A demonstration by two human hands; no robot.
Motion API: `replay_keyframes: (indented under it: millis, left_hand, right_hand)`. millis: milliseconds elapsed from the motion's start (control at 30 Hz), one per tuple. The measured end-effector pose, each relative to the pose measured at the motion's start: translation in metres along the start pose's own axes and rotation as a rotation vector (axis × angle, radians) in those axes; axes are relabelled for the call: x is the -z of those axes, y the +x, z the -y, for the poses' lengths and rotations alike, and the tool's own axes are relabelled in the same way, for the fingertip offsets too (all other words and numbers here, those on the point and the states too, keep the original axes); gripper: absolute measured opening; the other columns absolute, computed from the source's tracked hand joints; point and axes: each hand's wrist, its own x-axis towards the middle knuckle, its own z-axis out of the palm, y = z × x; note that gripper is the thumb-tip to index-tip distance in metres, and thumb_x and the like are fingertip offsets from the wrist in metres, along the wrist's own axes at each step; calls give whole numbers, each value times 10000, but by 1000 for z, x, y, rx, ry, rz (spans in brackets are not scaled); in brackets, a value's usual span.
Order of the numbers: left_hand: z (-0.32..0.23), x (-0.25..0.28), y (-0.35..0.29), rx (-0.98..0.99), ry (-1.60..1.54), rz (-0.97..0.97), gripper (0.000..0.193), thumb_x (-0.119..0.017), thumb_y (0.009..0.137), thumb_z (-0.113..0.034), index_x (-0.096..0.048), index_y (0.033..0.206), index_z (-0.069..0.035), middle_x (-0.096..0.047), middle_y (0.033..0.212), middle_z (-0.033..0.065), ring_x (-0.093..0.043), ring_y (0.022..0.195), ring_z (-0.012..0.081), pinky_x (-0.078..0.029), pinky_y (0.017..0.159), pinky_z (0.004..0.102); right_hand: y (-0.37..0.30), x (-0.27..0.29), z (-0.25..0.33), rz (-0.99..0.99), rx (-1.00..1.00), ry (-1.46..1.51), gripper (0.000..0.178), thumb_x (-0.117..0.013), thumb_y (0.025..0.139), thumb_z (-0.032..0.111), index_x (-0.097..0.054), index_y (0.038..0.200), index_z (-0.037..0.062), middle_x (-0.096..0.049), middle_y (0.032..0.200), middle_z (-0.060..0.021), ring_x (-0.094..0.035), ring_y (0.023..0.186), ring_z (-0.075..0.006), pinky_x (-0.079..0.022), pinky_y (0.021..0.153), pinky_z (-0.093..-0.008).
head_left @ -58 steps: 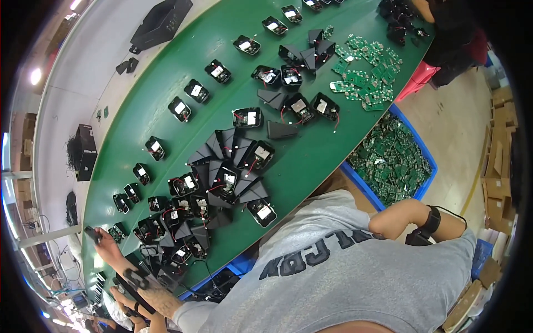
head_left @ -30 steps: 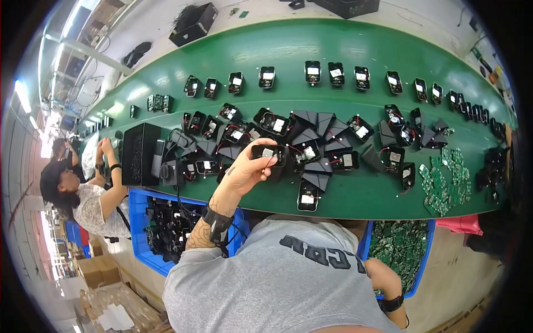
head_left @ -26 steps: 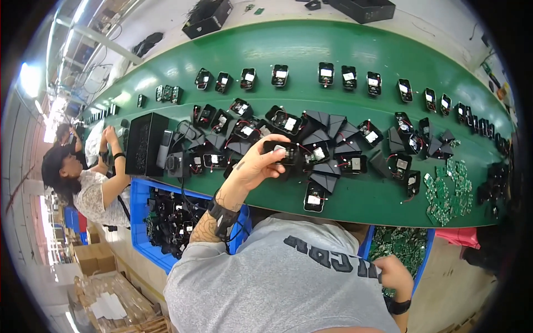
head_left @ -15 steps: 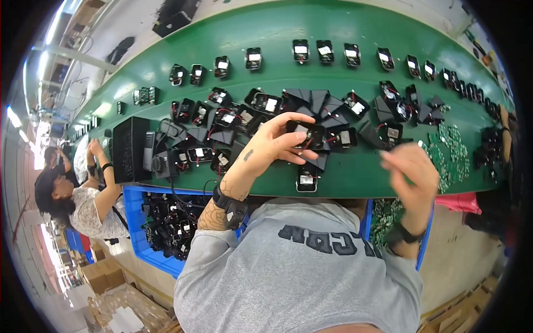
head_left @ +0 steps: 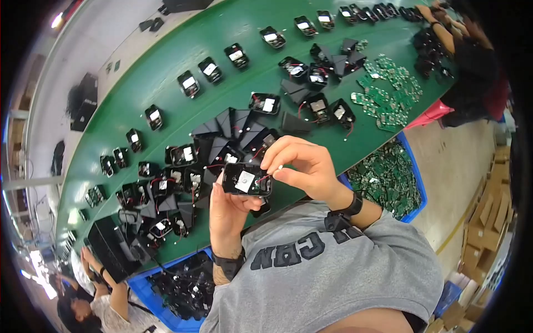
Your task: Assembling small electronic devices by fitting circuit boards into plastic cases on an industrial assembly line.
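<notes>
My left hand holds a black plastic housing from beneath and along its left end, its open side facing up. Inside it lie a white square pad and thin red wires. Over the housing's right end, my right hand pinches a small white plug between thumb and forefinger; the wires appear to lead to it. Just beyond my hands, several flat black covers lie fanned out among similar housings with wires.
Housings stand in a curved row along the green table. Green circuit boards lie at the right. Blue bins with boards and black parts sit below the near edge. Co-workers are at left and far right.
My view has swung toward the right. My right hand has come from the right to the housing and now pinches the plug. My left hand has turned and supports the housing from below.
</notes>
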Motion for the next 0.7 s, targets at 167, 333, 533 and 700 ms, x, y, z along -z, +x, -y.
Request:
replay_keyframes:
  millis: [167, 333, 533, 700]
  left_hand:
    - [35, -19, 15, -158, -39, -119, 758, -561, 850, -622, -414, 1355, -76, -505, 1294, 64, -574, 1020, 167, -524, 787, 279]
    - [44, -36, 26, -189, 4, -278, 663, -512, 893, -606, -472, 1304, -87, -588, 1111, 43, -531, 1004, 144, -418, 778, 307]
    - [17, -28, 25, -49, -87, -147, 589, -372, 969, -559, -431, 1337, -103, -559, 1015, 81, -574, 842, 185, -509, 615, 303]
    - [8, -21, 31, -16, -42, -5, 519, -415, 977, -377, -301, 1411, -116, -532, 1128, 180, -645, 786, 249, -533, 451, 265]
  right_hand:
    - [-2, 11, 3, 21, 72, -182, 82, -688, 751, -47, -676, 813, 7, -688, 909, -105, -659, 972, -263, -526, 834, -365]
    - [3, 34, 24, 165, 63, -386, 173, -718, 757, 41, -710, 926, 3, -703, 946, -122, -670, 879, -241, -527, 783, -322]
    - [-9, 209, 26, -520, -267, -1077, 236, -681, 832, 138, -675, 1042, 31, -666, 1003, -57, -626, 908, -179, -484, 788, -286]
    - [-15, 255, 5, -128, -282, -1383, 375, -737, 738, 105, -633, 1093, 47, -609, 1015, -73, -602, 922, -227, -474, 816, -321]
